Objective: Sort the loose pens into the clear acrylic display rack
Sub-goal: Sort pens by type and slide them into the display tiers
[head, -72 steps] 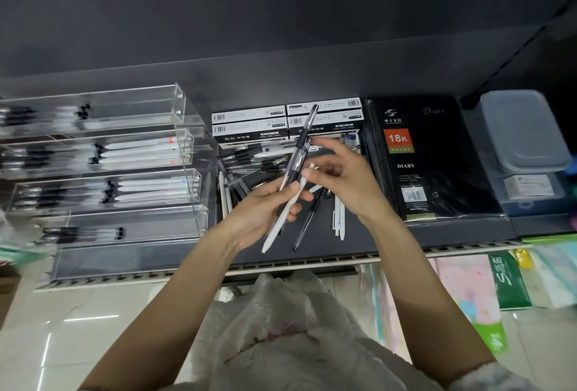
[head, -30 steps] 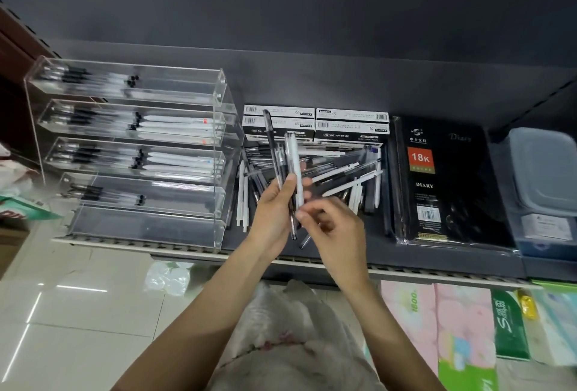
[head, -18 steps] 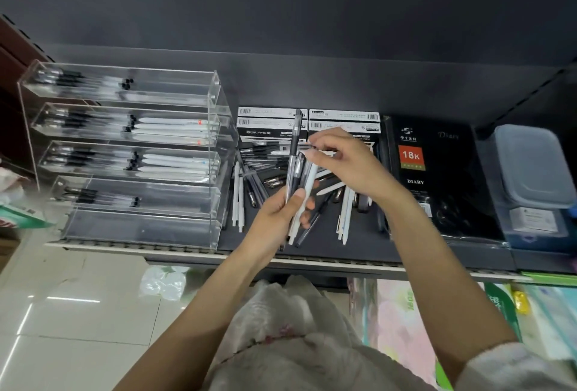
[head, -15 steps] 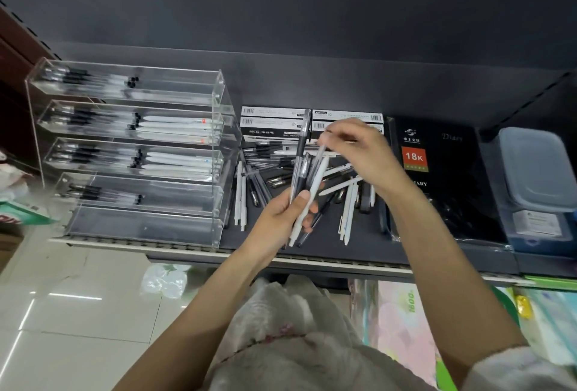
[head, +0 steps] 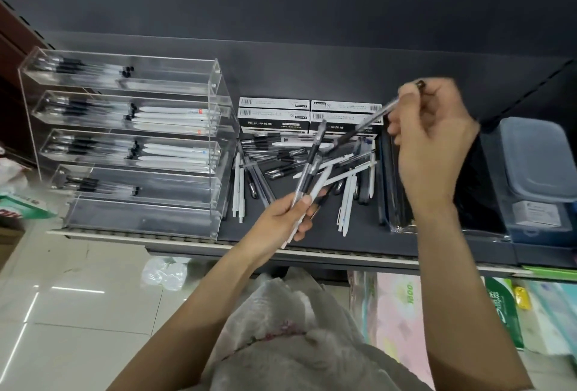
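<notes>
— Five tiers make up the rack (head: pixel 215 128), clear acrylic, at the shelf's (head: pixel 312 236) left end. What's in it?

— Black-gripped pens at the left of the upper four tiers, white ones beside them in the second and third. The bottom tier looks bare.

— And the loose pens (head: pixel 281 166)?

— Heaped on the shelf just right of the rack, in front of the boxes (head: pixel 274 114): white barrels and clear ones with black grips, crisscrossed.

— The hands?

— The left hand (head: pixel 281 219) grips a small bundle (head: pixel 309 178), clear and white. The right hand (head: pixel 434 141), raised above the pile, pinches one clear pen (head: pixel 368 124) by its end, tip slanting down-left.
</notes>
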The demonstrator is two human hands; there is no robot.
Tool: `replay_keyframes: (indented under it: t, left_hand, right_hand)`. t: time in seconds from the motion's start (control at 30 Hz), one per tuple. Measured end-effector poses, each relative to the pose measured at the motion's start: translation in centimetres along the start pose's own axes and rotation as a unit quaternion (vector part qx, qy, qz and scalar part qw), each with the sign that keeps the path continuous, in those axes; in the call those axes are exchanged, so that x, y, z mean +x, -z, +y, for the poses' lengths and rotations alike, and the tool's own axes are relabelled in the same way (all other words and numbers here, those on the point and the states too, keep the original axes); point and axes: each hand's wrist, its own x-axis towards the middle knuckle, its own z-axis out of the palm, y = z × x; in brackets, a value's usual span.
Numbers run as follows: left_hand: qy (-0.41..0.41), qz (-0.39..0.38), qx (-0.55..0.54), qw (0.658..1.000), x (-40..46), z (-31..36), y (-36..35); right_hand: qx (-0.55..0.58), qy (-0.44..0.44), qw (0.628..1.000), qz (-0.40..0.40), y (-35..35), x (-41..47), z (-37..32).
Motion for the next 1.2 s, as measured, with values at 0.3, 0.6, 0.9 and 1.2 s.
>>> replay_keyframes:
  t: [0.3, 0.6, 0.9, 1.2]
  left_hand:
    - [-0.019, 0.076, -0.196, 0.978, 1.8, 2.6, -2.3]
    - [-0.035, 0.07, -0.222, 0.972, 2.3, 2.6, -2.1]
    - [-0.031, 0.064, -0.073, 0.995, 2.5, 1.6, -1.1]
    - [0.046, -0.038, -0.103, 0.993, 0.2, -0.4, -1.7]
  right_hand:
    - [-0.196, 0.219, 0.954, -0.052, -1.5, -9.1, 2.4]
    - [-0.237, 0.222, 0.941, -0.098, -2.3, -12.2, 3.6]
    - [-0.159, 0.163, 0.947, -0.227, -1.5, -11.5, 4.8]
    - [0.068, -0.155, 0.92, -0.353, -4.1, -2.3, 5.4]
